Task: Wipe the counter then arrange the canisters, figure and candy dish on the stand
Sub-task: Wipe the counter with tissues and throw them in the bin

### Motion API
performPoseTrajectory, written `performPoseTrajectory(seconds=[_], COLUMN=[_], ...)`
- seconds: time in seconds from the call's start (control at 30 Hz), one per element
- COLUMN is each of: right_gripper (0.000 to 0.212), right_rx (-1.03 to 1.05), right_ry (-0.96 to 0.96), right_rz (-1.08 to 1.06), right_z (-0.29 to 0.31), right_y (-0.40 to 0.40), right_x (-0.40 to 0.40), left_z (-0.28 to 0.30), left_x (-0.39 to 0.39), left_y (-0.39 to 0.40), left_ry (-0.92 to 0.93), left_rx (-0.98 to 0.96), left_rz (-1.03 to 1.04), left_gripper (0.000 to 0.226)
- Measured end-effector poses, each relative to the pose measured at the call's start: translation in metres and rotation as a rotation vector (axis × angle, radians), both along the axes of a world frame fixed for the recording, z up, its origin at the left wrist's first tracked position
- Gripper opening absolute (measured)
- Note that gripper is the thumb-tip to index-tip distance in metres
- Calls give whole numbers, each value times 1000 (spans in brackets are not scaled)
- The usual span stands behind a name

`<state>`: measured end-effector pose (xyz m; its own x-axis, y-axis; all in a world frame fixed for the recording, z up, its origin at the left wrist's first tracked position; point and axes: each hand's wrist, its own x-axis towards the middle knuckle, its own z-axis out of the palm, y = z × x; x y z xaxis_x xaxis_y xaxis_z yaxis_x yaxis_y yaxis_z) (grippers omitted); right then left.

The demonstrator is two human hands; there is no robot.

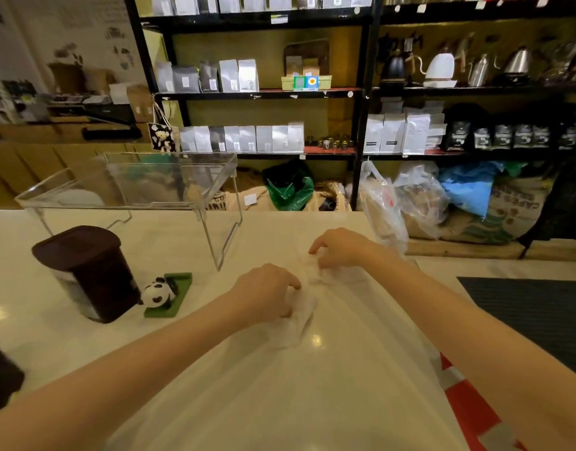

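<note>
White marble-look counter (215, 369) fills the lower half of the view, and both bare forearms reach across it from the bottom corners toward the middle. At the centre, the left hand (267, 292) lies palm down with its fingers curled, pinching a crumpled white tissue (299, 317) against the surface; the tissue trails out toward five o'clock from under the fingertips. Just beyond it, toward one o'clock, the right hand (340, 249) is arched with the wrist raised and the fingers bent, gripping a second bit of white tissue (332, 273) that rests on the counter. The two hands are near each other but apart. At nine o'clock from the left hand stands a dark brown canister (88, 271) with its lid on, upright, and just beside its base at three o'clock a small panda figure (158, 292) lies on a green base (176, 292). Behind them, toward eleven o'clock, a clear plastic stand (169, 187) sits on the counter with nothing on top of it. Another dark object (0, 379) is cut off at the left edge. Black shelves (361, 92) of bags and kettles line the back wall; their labels are too blurred to read, and printing on a burlap sack (514, 203) at two o'clock is not legible either.
</note>
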<state>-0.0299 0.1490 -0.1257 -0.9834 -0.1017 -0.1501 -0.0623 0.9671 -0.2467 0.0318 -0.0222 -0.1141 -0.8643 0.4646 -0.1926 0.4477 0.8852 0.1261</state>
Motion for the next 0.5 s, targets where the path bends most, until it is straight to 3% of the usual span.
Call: performPoseTrajectory(seconds=[0.2,0.5], right_gripper=[28,24], right_rx=[73,-66], right_ry=[133,261], right_rz=[-44,-162], right_z=[-1,37], right_y=[-7,-41], right_x=[13,61], left_z=[1,38], left_x=[4,11], left_y=[-12,-66], left_ry=[92,119], left_rx=[108,279], left_rz=[-107,-199], left_gripper=[47,38])
